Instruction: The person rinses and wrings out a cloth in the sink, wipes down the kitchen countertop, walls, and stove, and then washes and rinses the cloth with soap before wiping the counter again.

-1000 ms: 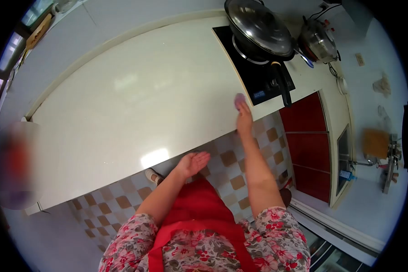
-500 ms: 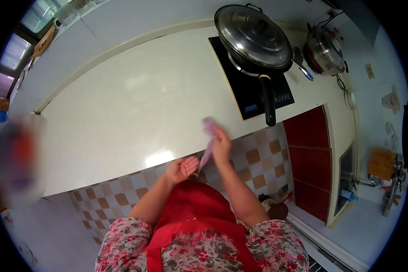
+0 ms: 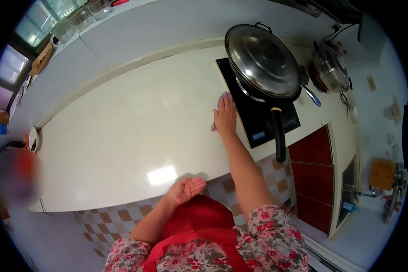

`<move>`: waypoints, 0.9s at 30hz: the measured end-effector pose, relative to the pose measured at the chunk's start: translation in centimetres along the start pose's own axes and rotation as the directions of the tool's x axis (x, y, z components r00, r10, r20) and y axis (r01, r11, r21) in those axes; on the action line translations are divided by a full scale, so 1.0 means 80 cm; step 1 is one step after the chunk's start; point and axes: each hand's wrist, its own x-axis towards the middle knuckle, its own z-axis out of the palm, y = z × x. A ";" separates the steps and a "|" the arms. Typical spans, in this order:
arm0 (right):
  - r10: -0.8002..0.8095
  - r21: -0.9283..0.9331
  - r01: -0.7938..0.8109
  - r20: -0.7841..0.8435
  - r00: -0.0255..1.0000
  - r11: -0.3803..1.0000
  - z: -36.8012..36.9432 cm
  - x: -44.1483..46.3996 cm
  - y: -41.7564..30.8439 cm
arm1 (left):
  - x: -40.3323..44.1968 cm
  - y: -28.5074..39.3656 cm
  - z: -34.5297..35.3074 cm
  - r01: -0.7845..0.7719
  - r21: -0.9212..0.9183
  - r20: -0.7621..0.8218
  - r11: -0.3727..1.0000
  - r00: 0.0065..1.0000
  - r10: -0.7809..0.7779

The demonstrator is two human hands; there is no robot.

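My right hand presses a purple cloth flat on the white countertop, right beside the left edge of the black induction cooktop. Most of the cloth is hidden under the palm and fingers. Palm up and fingers stretched out, my left hand is held at the counter's front edge with nothing in it. On the cooktop stands a black wok with a long handle, covered by a shiny metal lid.
A lidded steel pot stands at the back right, near a blue-tipped utensil handle. Glass cups line the window ledge. A small white dish is at the counter's left end. Red cabinet doors are at the right.
My right hand has moved forward from the counter's front edge and set the purple cloth down beside the cooktop. My left hand stays near the edge, still open. The view has shifted slightly.
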 end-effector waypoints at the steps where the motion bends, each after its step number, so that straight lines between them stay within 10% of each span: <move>1: -0.032 0.042 0.031 0.022 0.999 0.999 0.006 0.024 -0.006 | -0.004 0.007 0.002 -0.008 -0.011 -0.031 1.000 0.999 0.007; 9: -0.612 0.145 0.596 0.132 0.780 0.790 0.063 0.080 -0.150 | -0.034 0.055 -0.021 -0.115 -0.025 -0.029 0.993 0.993 0.114; 17: -0.889 0.491 0.772 0.009 0.458 0.403 0.000 -0.127 -0.168 | -0.086 0.039 -0.014 -0.098 -0.006 0.064 0.995 0.993 0.098; 19: -0.855 0.613 0.699 -0.071 0.514 0.370 -0.031 -0.173 -0.141 | -0.081 0.028 0.006 -0.072 0.011 0.123 0.997 0.990 0.070; 20: -0.658 0.890 -0.137 0.417 0.627 0.434 -0.055 -0.192 -0.121 | -0.072 0.021 0.020 -0.071 -0.036 0.161 0.997 0.984 0.075; 21: -0.541 0.462 -0.868 0.784 0.304 0.183 -0.095 -0.207 -0.103 | -0.063 0.014 0.036 -0.065 -0.083 0.199 0.994 0.977 0.081; 25: -0.303 0.676 -0.514 0.715 0.629 0.527 -0.104 -0.312 0.032 | 0.010 -0.037 0.120 -0.047 0.123 0.236 0.991 0.972 0.017; 27: 0.035 0.833 -0.536 0.537 0.843 0.135 -0.119 -0.359 0.109 | 0.052 -0.085 0.172 -0.011 0.187 0.247 0.982 0.968 -0.037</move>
